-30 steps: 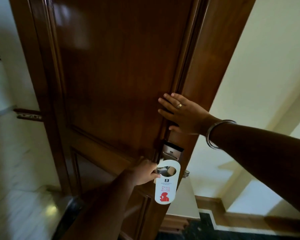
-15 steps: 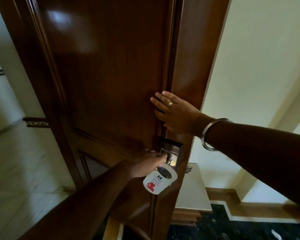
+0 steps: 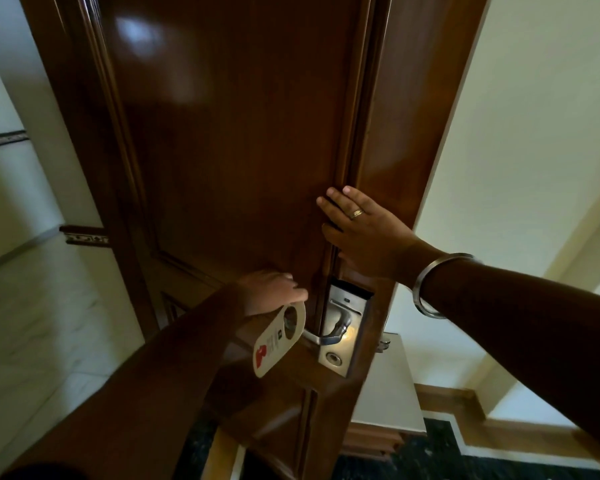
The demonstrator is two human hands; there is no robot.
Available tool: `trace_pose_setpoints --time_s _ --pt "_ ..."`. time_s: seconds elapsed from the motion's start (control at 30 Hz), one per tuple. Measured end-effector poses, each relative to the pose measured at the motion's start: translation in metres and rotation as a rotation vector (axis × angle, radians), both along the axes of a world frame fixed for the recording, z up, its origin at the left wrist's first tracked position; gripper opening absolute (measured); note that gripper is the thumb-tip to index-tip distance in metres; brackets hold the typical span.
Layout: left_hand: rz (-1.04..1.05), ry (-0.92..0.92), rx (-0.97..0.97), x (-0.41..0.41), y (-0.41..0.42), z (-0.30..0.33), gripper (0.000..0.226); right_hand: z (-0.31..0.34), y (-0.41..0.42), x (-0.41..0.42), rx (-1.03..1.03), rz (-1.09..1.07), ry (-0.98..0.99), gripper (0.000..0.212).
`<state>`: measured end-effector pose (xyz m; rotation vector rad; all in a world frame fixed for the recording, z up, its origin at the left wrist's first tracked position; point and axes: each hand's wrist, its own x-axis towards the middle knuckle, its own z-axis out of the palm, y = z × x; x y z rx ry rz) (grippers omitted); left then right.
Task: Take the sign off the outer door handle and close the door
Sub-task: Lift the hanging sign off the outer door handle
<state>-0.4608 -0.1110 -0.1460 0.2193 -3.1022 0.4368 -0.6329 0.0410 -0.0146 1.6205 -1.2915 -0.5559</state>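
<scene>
A dark wooden door [image 3: 229, 140] stands ajar in front of me. Its metal lever handle [image 3: 329, 332] juts left from a silver lock plate [image 3: 342, 344]. My left hand [image 3: 274, 294] pinches the top of a white door-hanger sign [image 3: 276, 341] with a red figure printed on it. The sign is tilted, and its hole sits at the free tip of the handle; I cannot tell whether the tip is still inside the hole. My right hand [image 3: 364, 233] lies flat with fingers spread against the door's edge, just above the lock plate.
A pale wall [image 3: 520, 168] rises to the right of the door. Below it run a wooden skirting board [image 3: 458, 398] and a dark floor [image 3: 430, 459]. On the left lies a light marble floor [image 3: 39, 327] under a wall with a dark trim strip [image 3: 84, 235].
My left hand has pulled the sign leftward along the handle to its tip, baring the lever and lock plate. The right hand stays pressed on the door edge.
</scene>
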Motion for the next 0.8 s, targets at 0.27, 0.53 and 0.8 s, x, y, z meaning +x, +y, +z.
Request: trace_pose_setpoints --time_s 0.27,0.53,0.8 --pt "0.193 0.205 0.334 0.032 0.024 -0.017 0.022 -0.002 0.002 0.000 -0.001 -0.020 -0.051 0.061" --pt "0.364 0.842 0.820 0.052 0.077 0.004 0.021 -0.007 0.015 0.019 0.109 0.031 -0.401 0.058" --pt "0.229 0.977 1.030 0.047 0.111 0.024 0.010 -0.039 0.056 0.038 0.272 -0.113 -1.386 0.021"
